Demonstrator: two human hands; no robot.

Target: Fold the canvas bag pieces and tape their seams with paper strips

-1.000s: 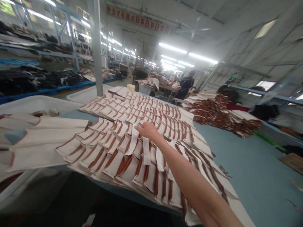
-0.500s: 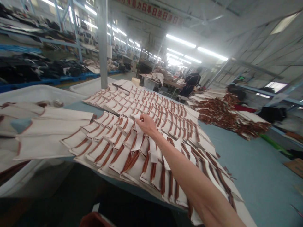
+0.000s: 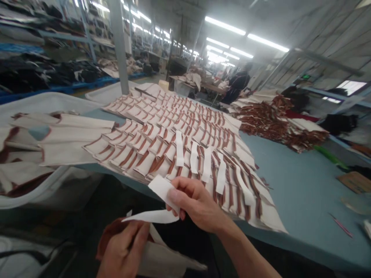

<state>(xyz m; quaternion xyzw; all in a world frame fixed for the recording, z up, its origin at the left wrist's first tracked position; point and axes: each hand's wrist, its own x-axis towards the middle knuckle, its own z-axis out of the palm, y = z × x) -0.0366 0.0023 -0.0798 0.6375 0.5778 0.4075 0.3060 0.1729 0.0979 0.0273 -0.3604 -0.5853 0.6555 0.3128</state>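
A thin white strip (image 3: pixel 160 188) could twist or drop past the near edge of the tabletop (image 3: pixel 292 189) should the fingers slacken, its flimsy ends having little support. The person's right hand (image 3: pixel 197 203) pinches it between thumb and fingers, just in front of rows of cloth pieces (image 3: pixel 136 144); the left hand (image 3: pixel 122 249), lower down, presses its fingers around a brown-edged cloth (image 3: pixel 162 258).
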